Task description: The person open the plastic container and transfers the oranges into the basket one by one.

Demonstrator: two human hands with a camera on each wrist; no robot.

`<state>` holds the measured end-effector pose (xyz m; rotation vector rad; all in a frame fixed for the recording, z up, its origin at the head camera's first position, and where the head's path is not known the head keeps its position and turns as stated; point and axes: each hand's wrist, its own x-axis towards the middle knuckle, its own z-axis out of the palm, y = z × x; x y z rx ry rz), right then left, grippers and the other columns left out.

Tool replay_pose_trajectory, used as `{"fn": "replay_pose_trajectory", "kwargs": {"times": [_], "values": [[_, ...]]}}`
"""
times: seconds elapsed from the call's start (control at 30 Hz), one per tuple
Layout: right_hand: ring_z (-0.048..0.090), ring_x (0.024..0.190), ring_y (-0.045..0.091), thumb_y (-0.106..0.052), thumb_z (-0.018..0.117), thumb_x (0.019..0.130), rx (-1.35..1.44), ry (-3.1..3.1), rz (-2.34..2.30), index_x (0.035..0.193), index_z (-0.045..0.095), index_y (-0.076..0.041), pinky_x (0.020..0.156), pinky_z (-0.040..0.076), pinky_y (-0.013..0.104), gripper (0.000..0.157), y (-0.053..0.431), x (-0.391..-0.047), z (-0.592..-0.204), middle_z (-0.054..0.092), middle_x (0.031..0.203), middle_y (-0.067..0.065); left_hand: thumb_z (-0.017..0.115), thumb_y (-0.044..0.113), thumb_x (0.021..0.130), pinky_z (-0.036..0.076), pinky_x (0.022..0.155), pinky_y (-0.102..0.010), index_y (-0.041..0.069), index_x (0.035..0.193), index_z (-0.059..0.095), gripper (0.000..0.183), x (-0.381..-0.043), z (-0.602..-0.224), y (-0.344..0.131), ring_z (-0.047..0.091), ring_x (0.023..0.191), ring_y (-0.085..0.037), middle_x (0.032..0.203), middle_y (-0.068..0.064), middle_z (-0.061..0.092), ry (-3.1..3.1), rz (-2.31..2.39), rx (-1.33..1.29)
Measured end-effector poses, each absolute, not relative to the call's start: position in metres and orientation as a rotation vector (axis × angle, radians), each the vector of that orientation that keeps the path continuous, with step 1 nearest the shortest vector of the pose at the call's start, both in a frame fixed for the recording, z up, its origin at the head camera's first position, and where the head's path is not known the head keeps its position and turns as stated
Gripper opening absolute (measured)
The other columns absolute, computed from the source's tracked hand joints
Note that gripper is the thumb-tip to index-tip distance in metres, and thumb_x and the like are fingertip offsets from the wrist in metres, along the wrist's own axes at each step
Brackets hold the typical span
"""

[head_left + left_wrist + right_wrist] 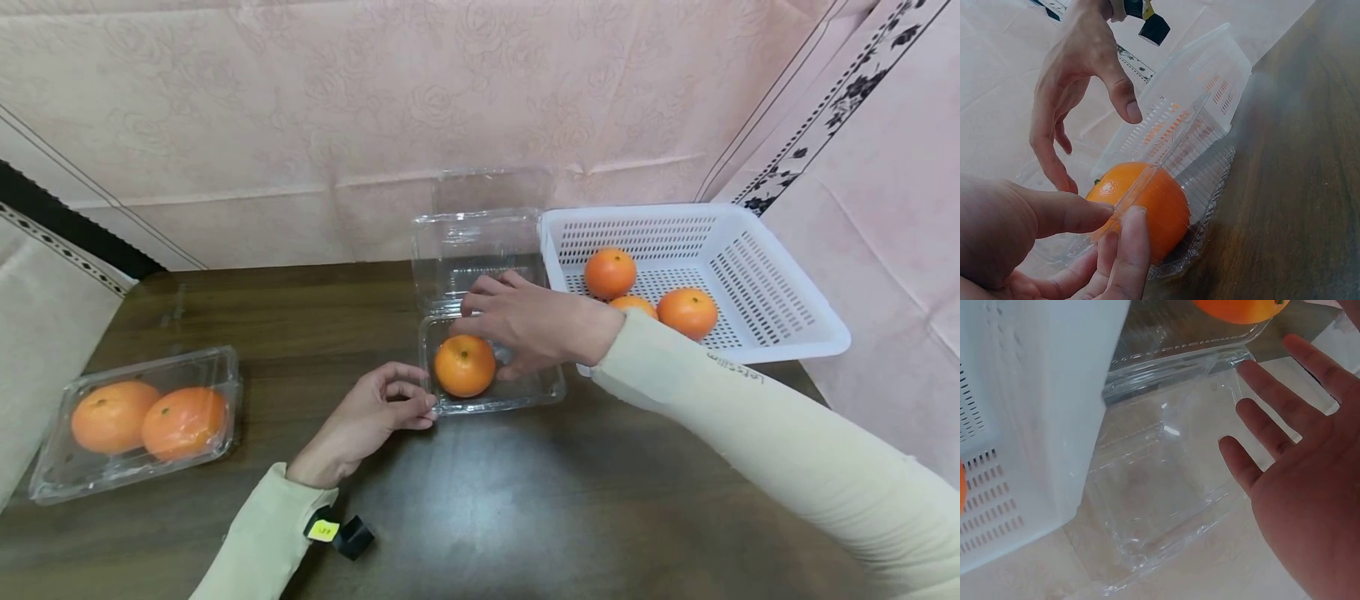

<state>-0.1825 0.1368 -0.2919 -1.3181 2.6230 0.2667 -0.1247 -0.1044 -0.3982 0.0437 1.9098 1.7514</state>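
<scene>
A clear plastic clamshell box (pixel 525 392) lies open on the table, its lid (pixel 480 237) tipped back toward the wall. One orange (pixel 465 367) sits in the left part of its base. My left hand (pixel 367 417) pinches the box's rim at the left front, thumb and forefinger meeting on the clear edge in the left wrist view. Above the base, just right of the orange, hovers my right hand (pixel 525 321). Its fingers (pixel 1279 394) are spread and hold nothing in the right wrist view.
A white perforated basket (pixel 780 292) with several oranges (pixel 687 313) stands to the right, close against the box. At the left, a closed clear box (pixel 232 392) contains two oranges (pixel 183 423). Pink patterned cloth (pixel 337 100) hangs behind the brown wooden table (pixel 480 508).
</scene>
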Motion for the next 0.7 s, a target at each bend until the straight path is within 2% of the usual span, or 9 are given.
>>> {"fn": "replay_pose_trajectory", "kwargs": {"times": [0.27,0.7], "values": [[0.040,0.137,0.025,-0.037,0.089,0.078,-1.279,2.568,0.322,0.149,0.048,-0.029,0.120,0.038,0.046,0.082,0.127,-0.182,-0.296,0.052,0.148,0.000,0.067,0.012,0.099,0.064,0.091,-0.033,0.001,0.139,0.047,0.046,-0.124,-0.397,-0.104,0.073,0.092,-0.019,0.111,-0.016,0.067,1.910,1.742,0.031],[0.044,0.133,0.025,-0.039,0.085,0.082,-1.391,2.571,0.363,0.145,0.051,-0.027,0.116,0.042,0.042,0.073,0.121,-0.181,-0.310,0.057,0.142,0.001,0.067,0.012,0.099,0.065,0.090,-0.032,0.002,0.138,0.048,0.044,-0.123,-0.398,-0.105,0.073,0.090,-0.018,0.112,-0.017,0.067,1.907,1.748,0.022]]}}
